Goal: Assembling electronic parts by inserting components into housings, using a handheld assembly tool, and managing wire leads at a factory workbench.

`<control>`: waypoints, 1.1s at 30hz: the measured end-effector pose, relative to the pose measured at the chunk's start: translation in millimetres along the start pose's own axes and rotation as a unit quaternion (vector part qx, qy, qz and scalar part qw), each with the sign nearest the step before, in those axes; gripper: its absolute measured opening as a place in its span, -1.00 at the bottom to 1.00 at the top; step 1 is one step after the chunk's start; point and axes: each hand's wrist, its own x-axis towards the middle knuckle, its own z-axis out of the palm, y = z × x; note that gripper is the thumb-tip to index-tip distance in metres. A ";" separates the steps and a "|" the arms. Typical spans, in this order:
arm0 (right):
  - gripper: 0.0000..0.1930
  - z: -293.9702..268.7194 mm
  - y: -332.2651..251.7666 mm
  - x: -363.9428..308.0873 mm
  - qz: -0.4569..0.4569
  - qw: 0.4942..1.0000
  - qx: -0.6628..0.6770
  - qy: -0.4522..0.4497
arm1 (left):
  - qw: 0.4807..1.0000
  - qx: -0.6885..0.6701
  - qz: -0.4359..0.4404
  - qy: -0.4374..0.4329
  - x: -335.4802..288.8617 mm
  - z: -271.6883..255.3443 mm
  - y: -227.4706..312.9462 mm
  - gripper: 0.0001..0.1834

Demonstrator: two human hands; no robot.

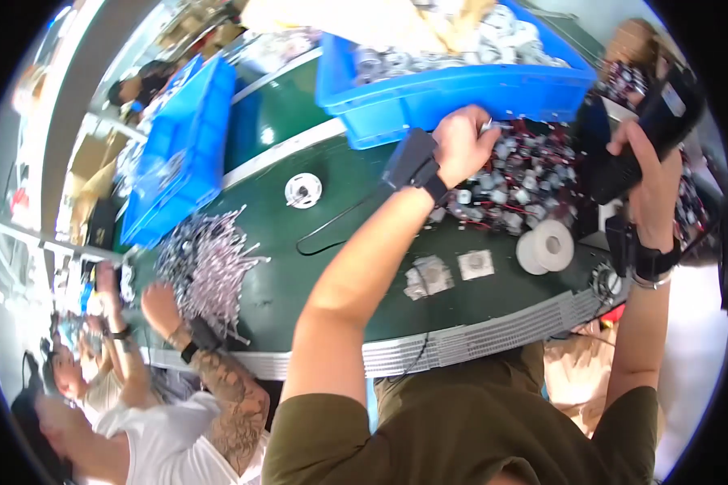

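My left hand [461,145] is closed, fingertips together, just in front of the large blue bin [461,105]. A small pale bit shows at its fingertips, too small to name. Below and beside it spreads a pile of small pale parts with red and black wires [518,182]. At the right, my right hand [645,158] grips a long black box-like object [675,109], tilted over the far right of the bench; its exact kind cannot be made out. Both wrists carry black straps with dark devices. A white spool [545,246] stands near the pile.
On the green bench [356,283] lie a white round part [302,191], two small flat packets [430,277], and a heap of cables [210,267]. Another blue bin [182,153] stands left. Ridged grey edging [493,327] borders the front. Co-workers [166,436] are at the left.
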 end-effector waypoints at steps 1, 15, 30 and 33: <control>-0.60 4.9 1.7 1.3 0.001 1.000 -0.016 -0.010 | 0.990 -0.117 -0.056 0.056 4.7 -8.1 -2.0 -0.78; -0.72 26.9 8.9 3.6 0.017 0.998 -0.020 0.050 | 0.724 -0.642 -0.248 0.038 -24.4 -104.8 33.3 -0.83; -0.55 77.8 -5.3 -62.0 -0.237 0.959 -0.129 -0.088 | 0.724 -0.661 -0.182 -0.078 -79.6 -66.5 107.1 -0.91; -0.64 73.6 1.2 -65.7 -0.204 0.965 -0.116 -0.116 | 0.733 -0.649 -0.195 -0.061 -91.4 -55.3 116.2 -0.88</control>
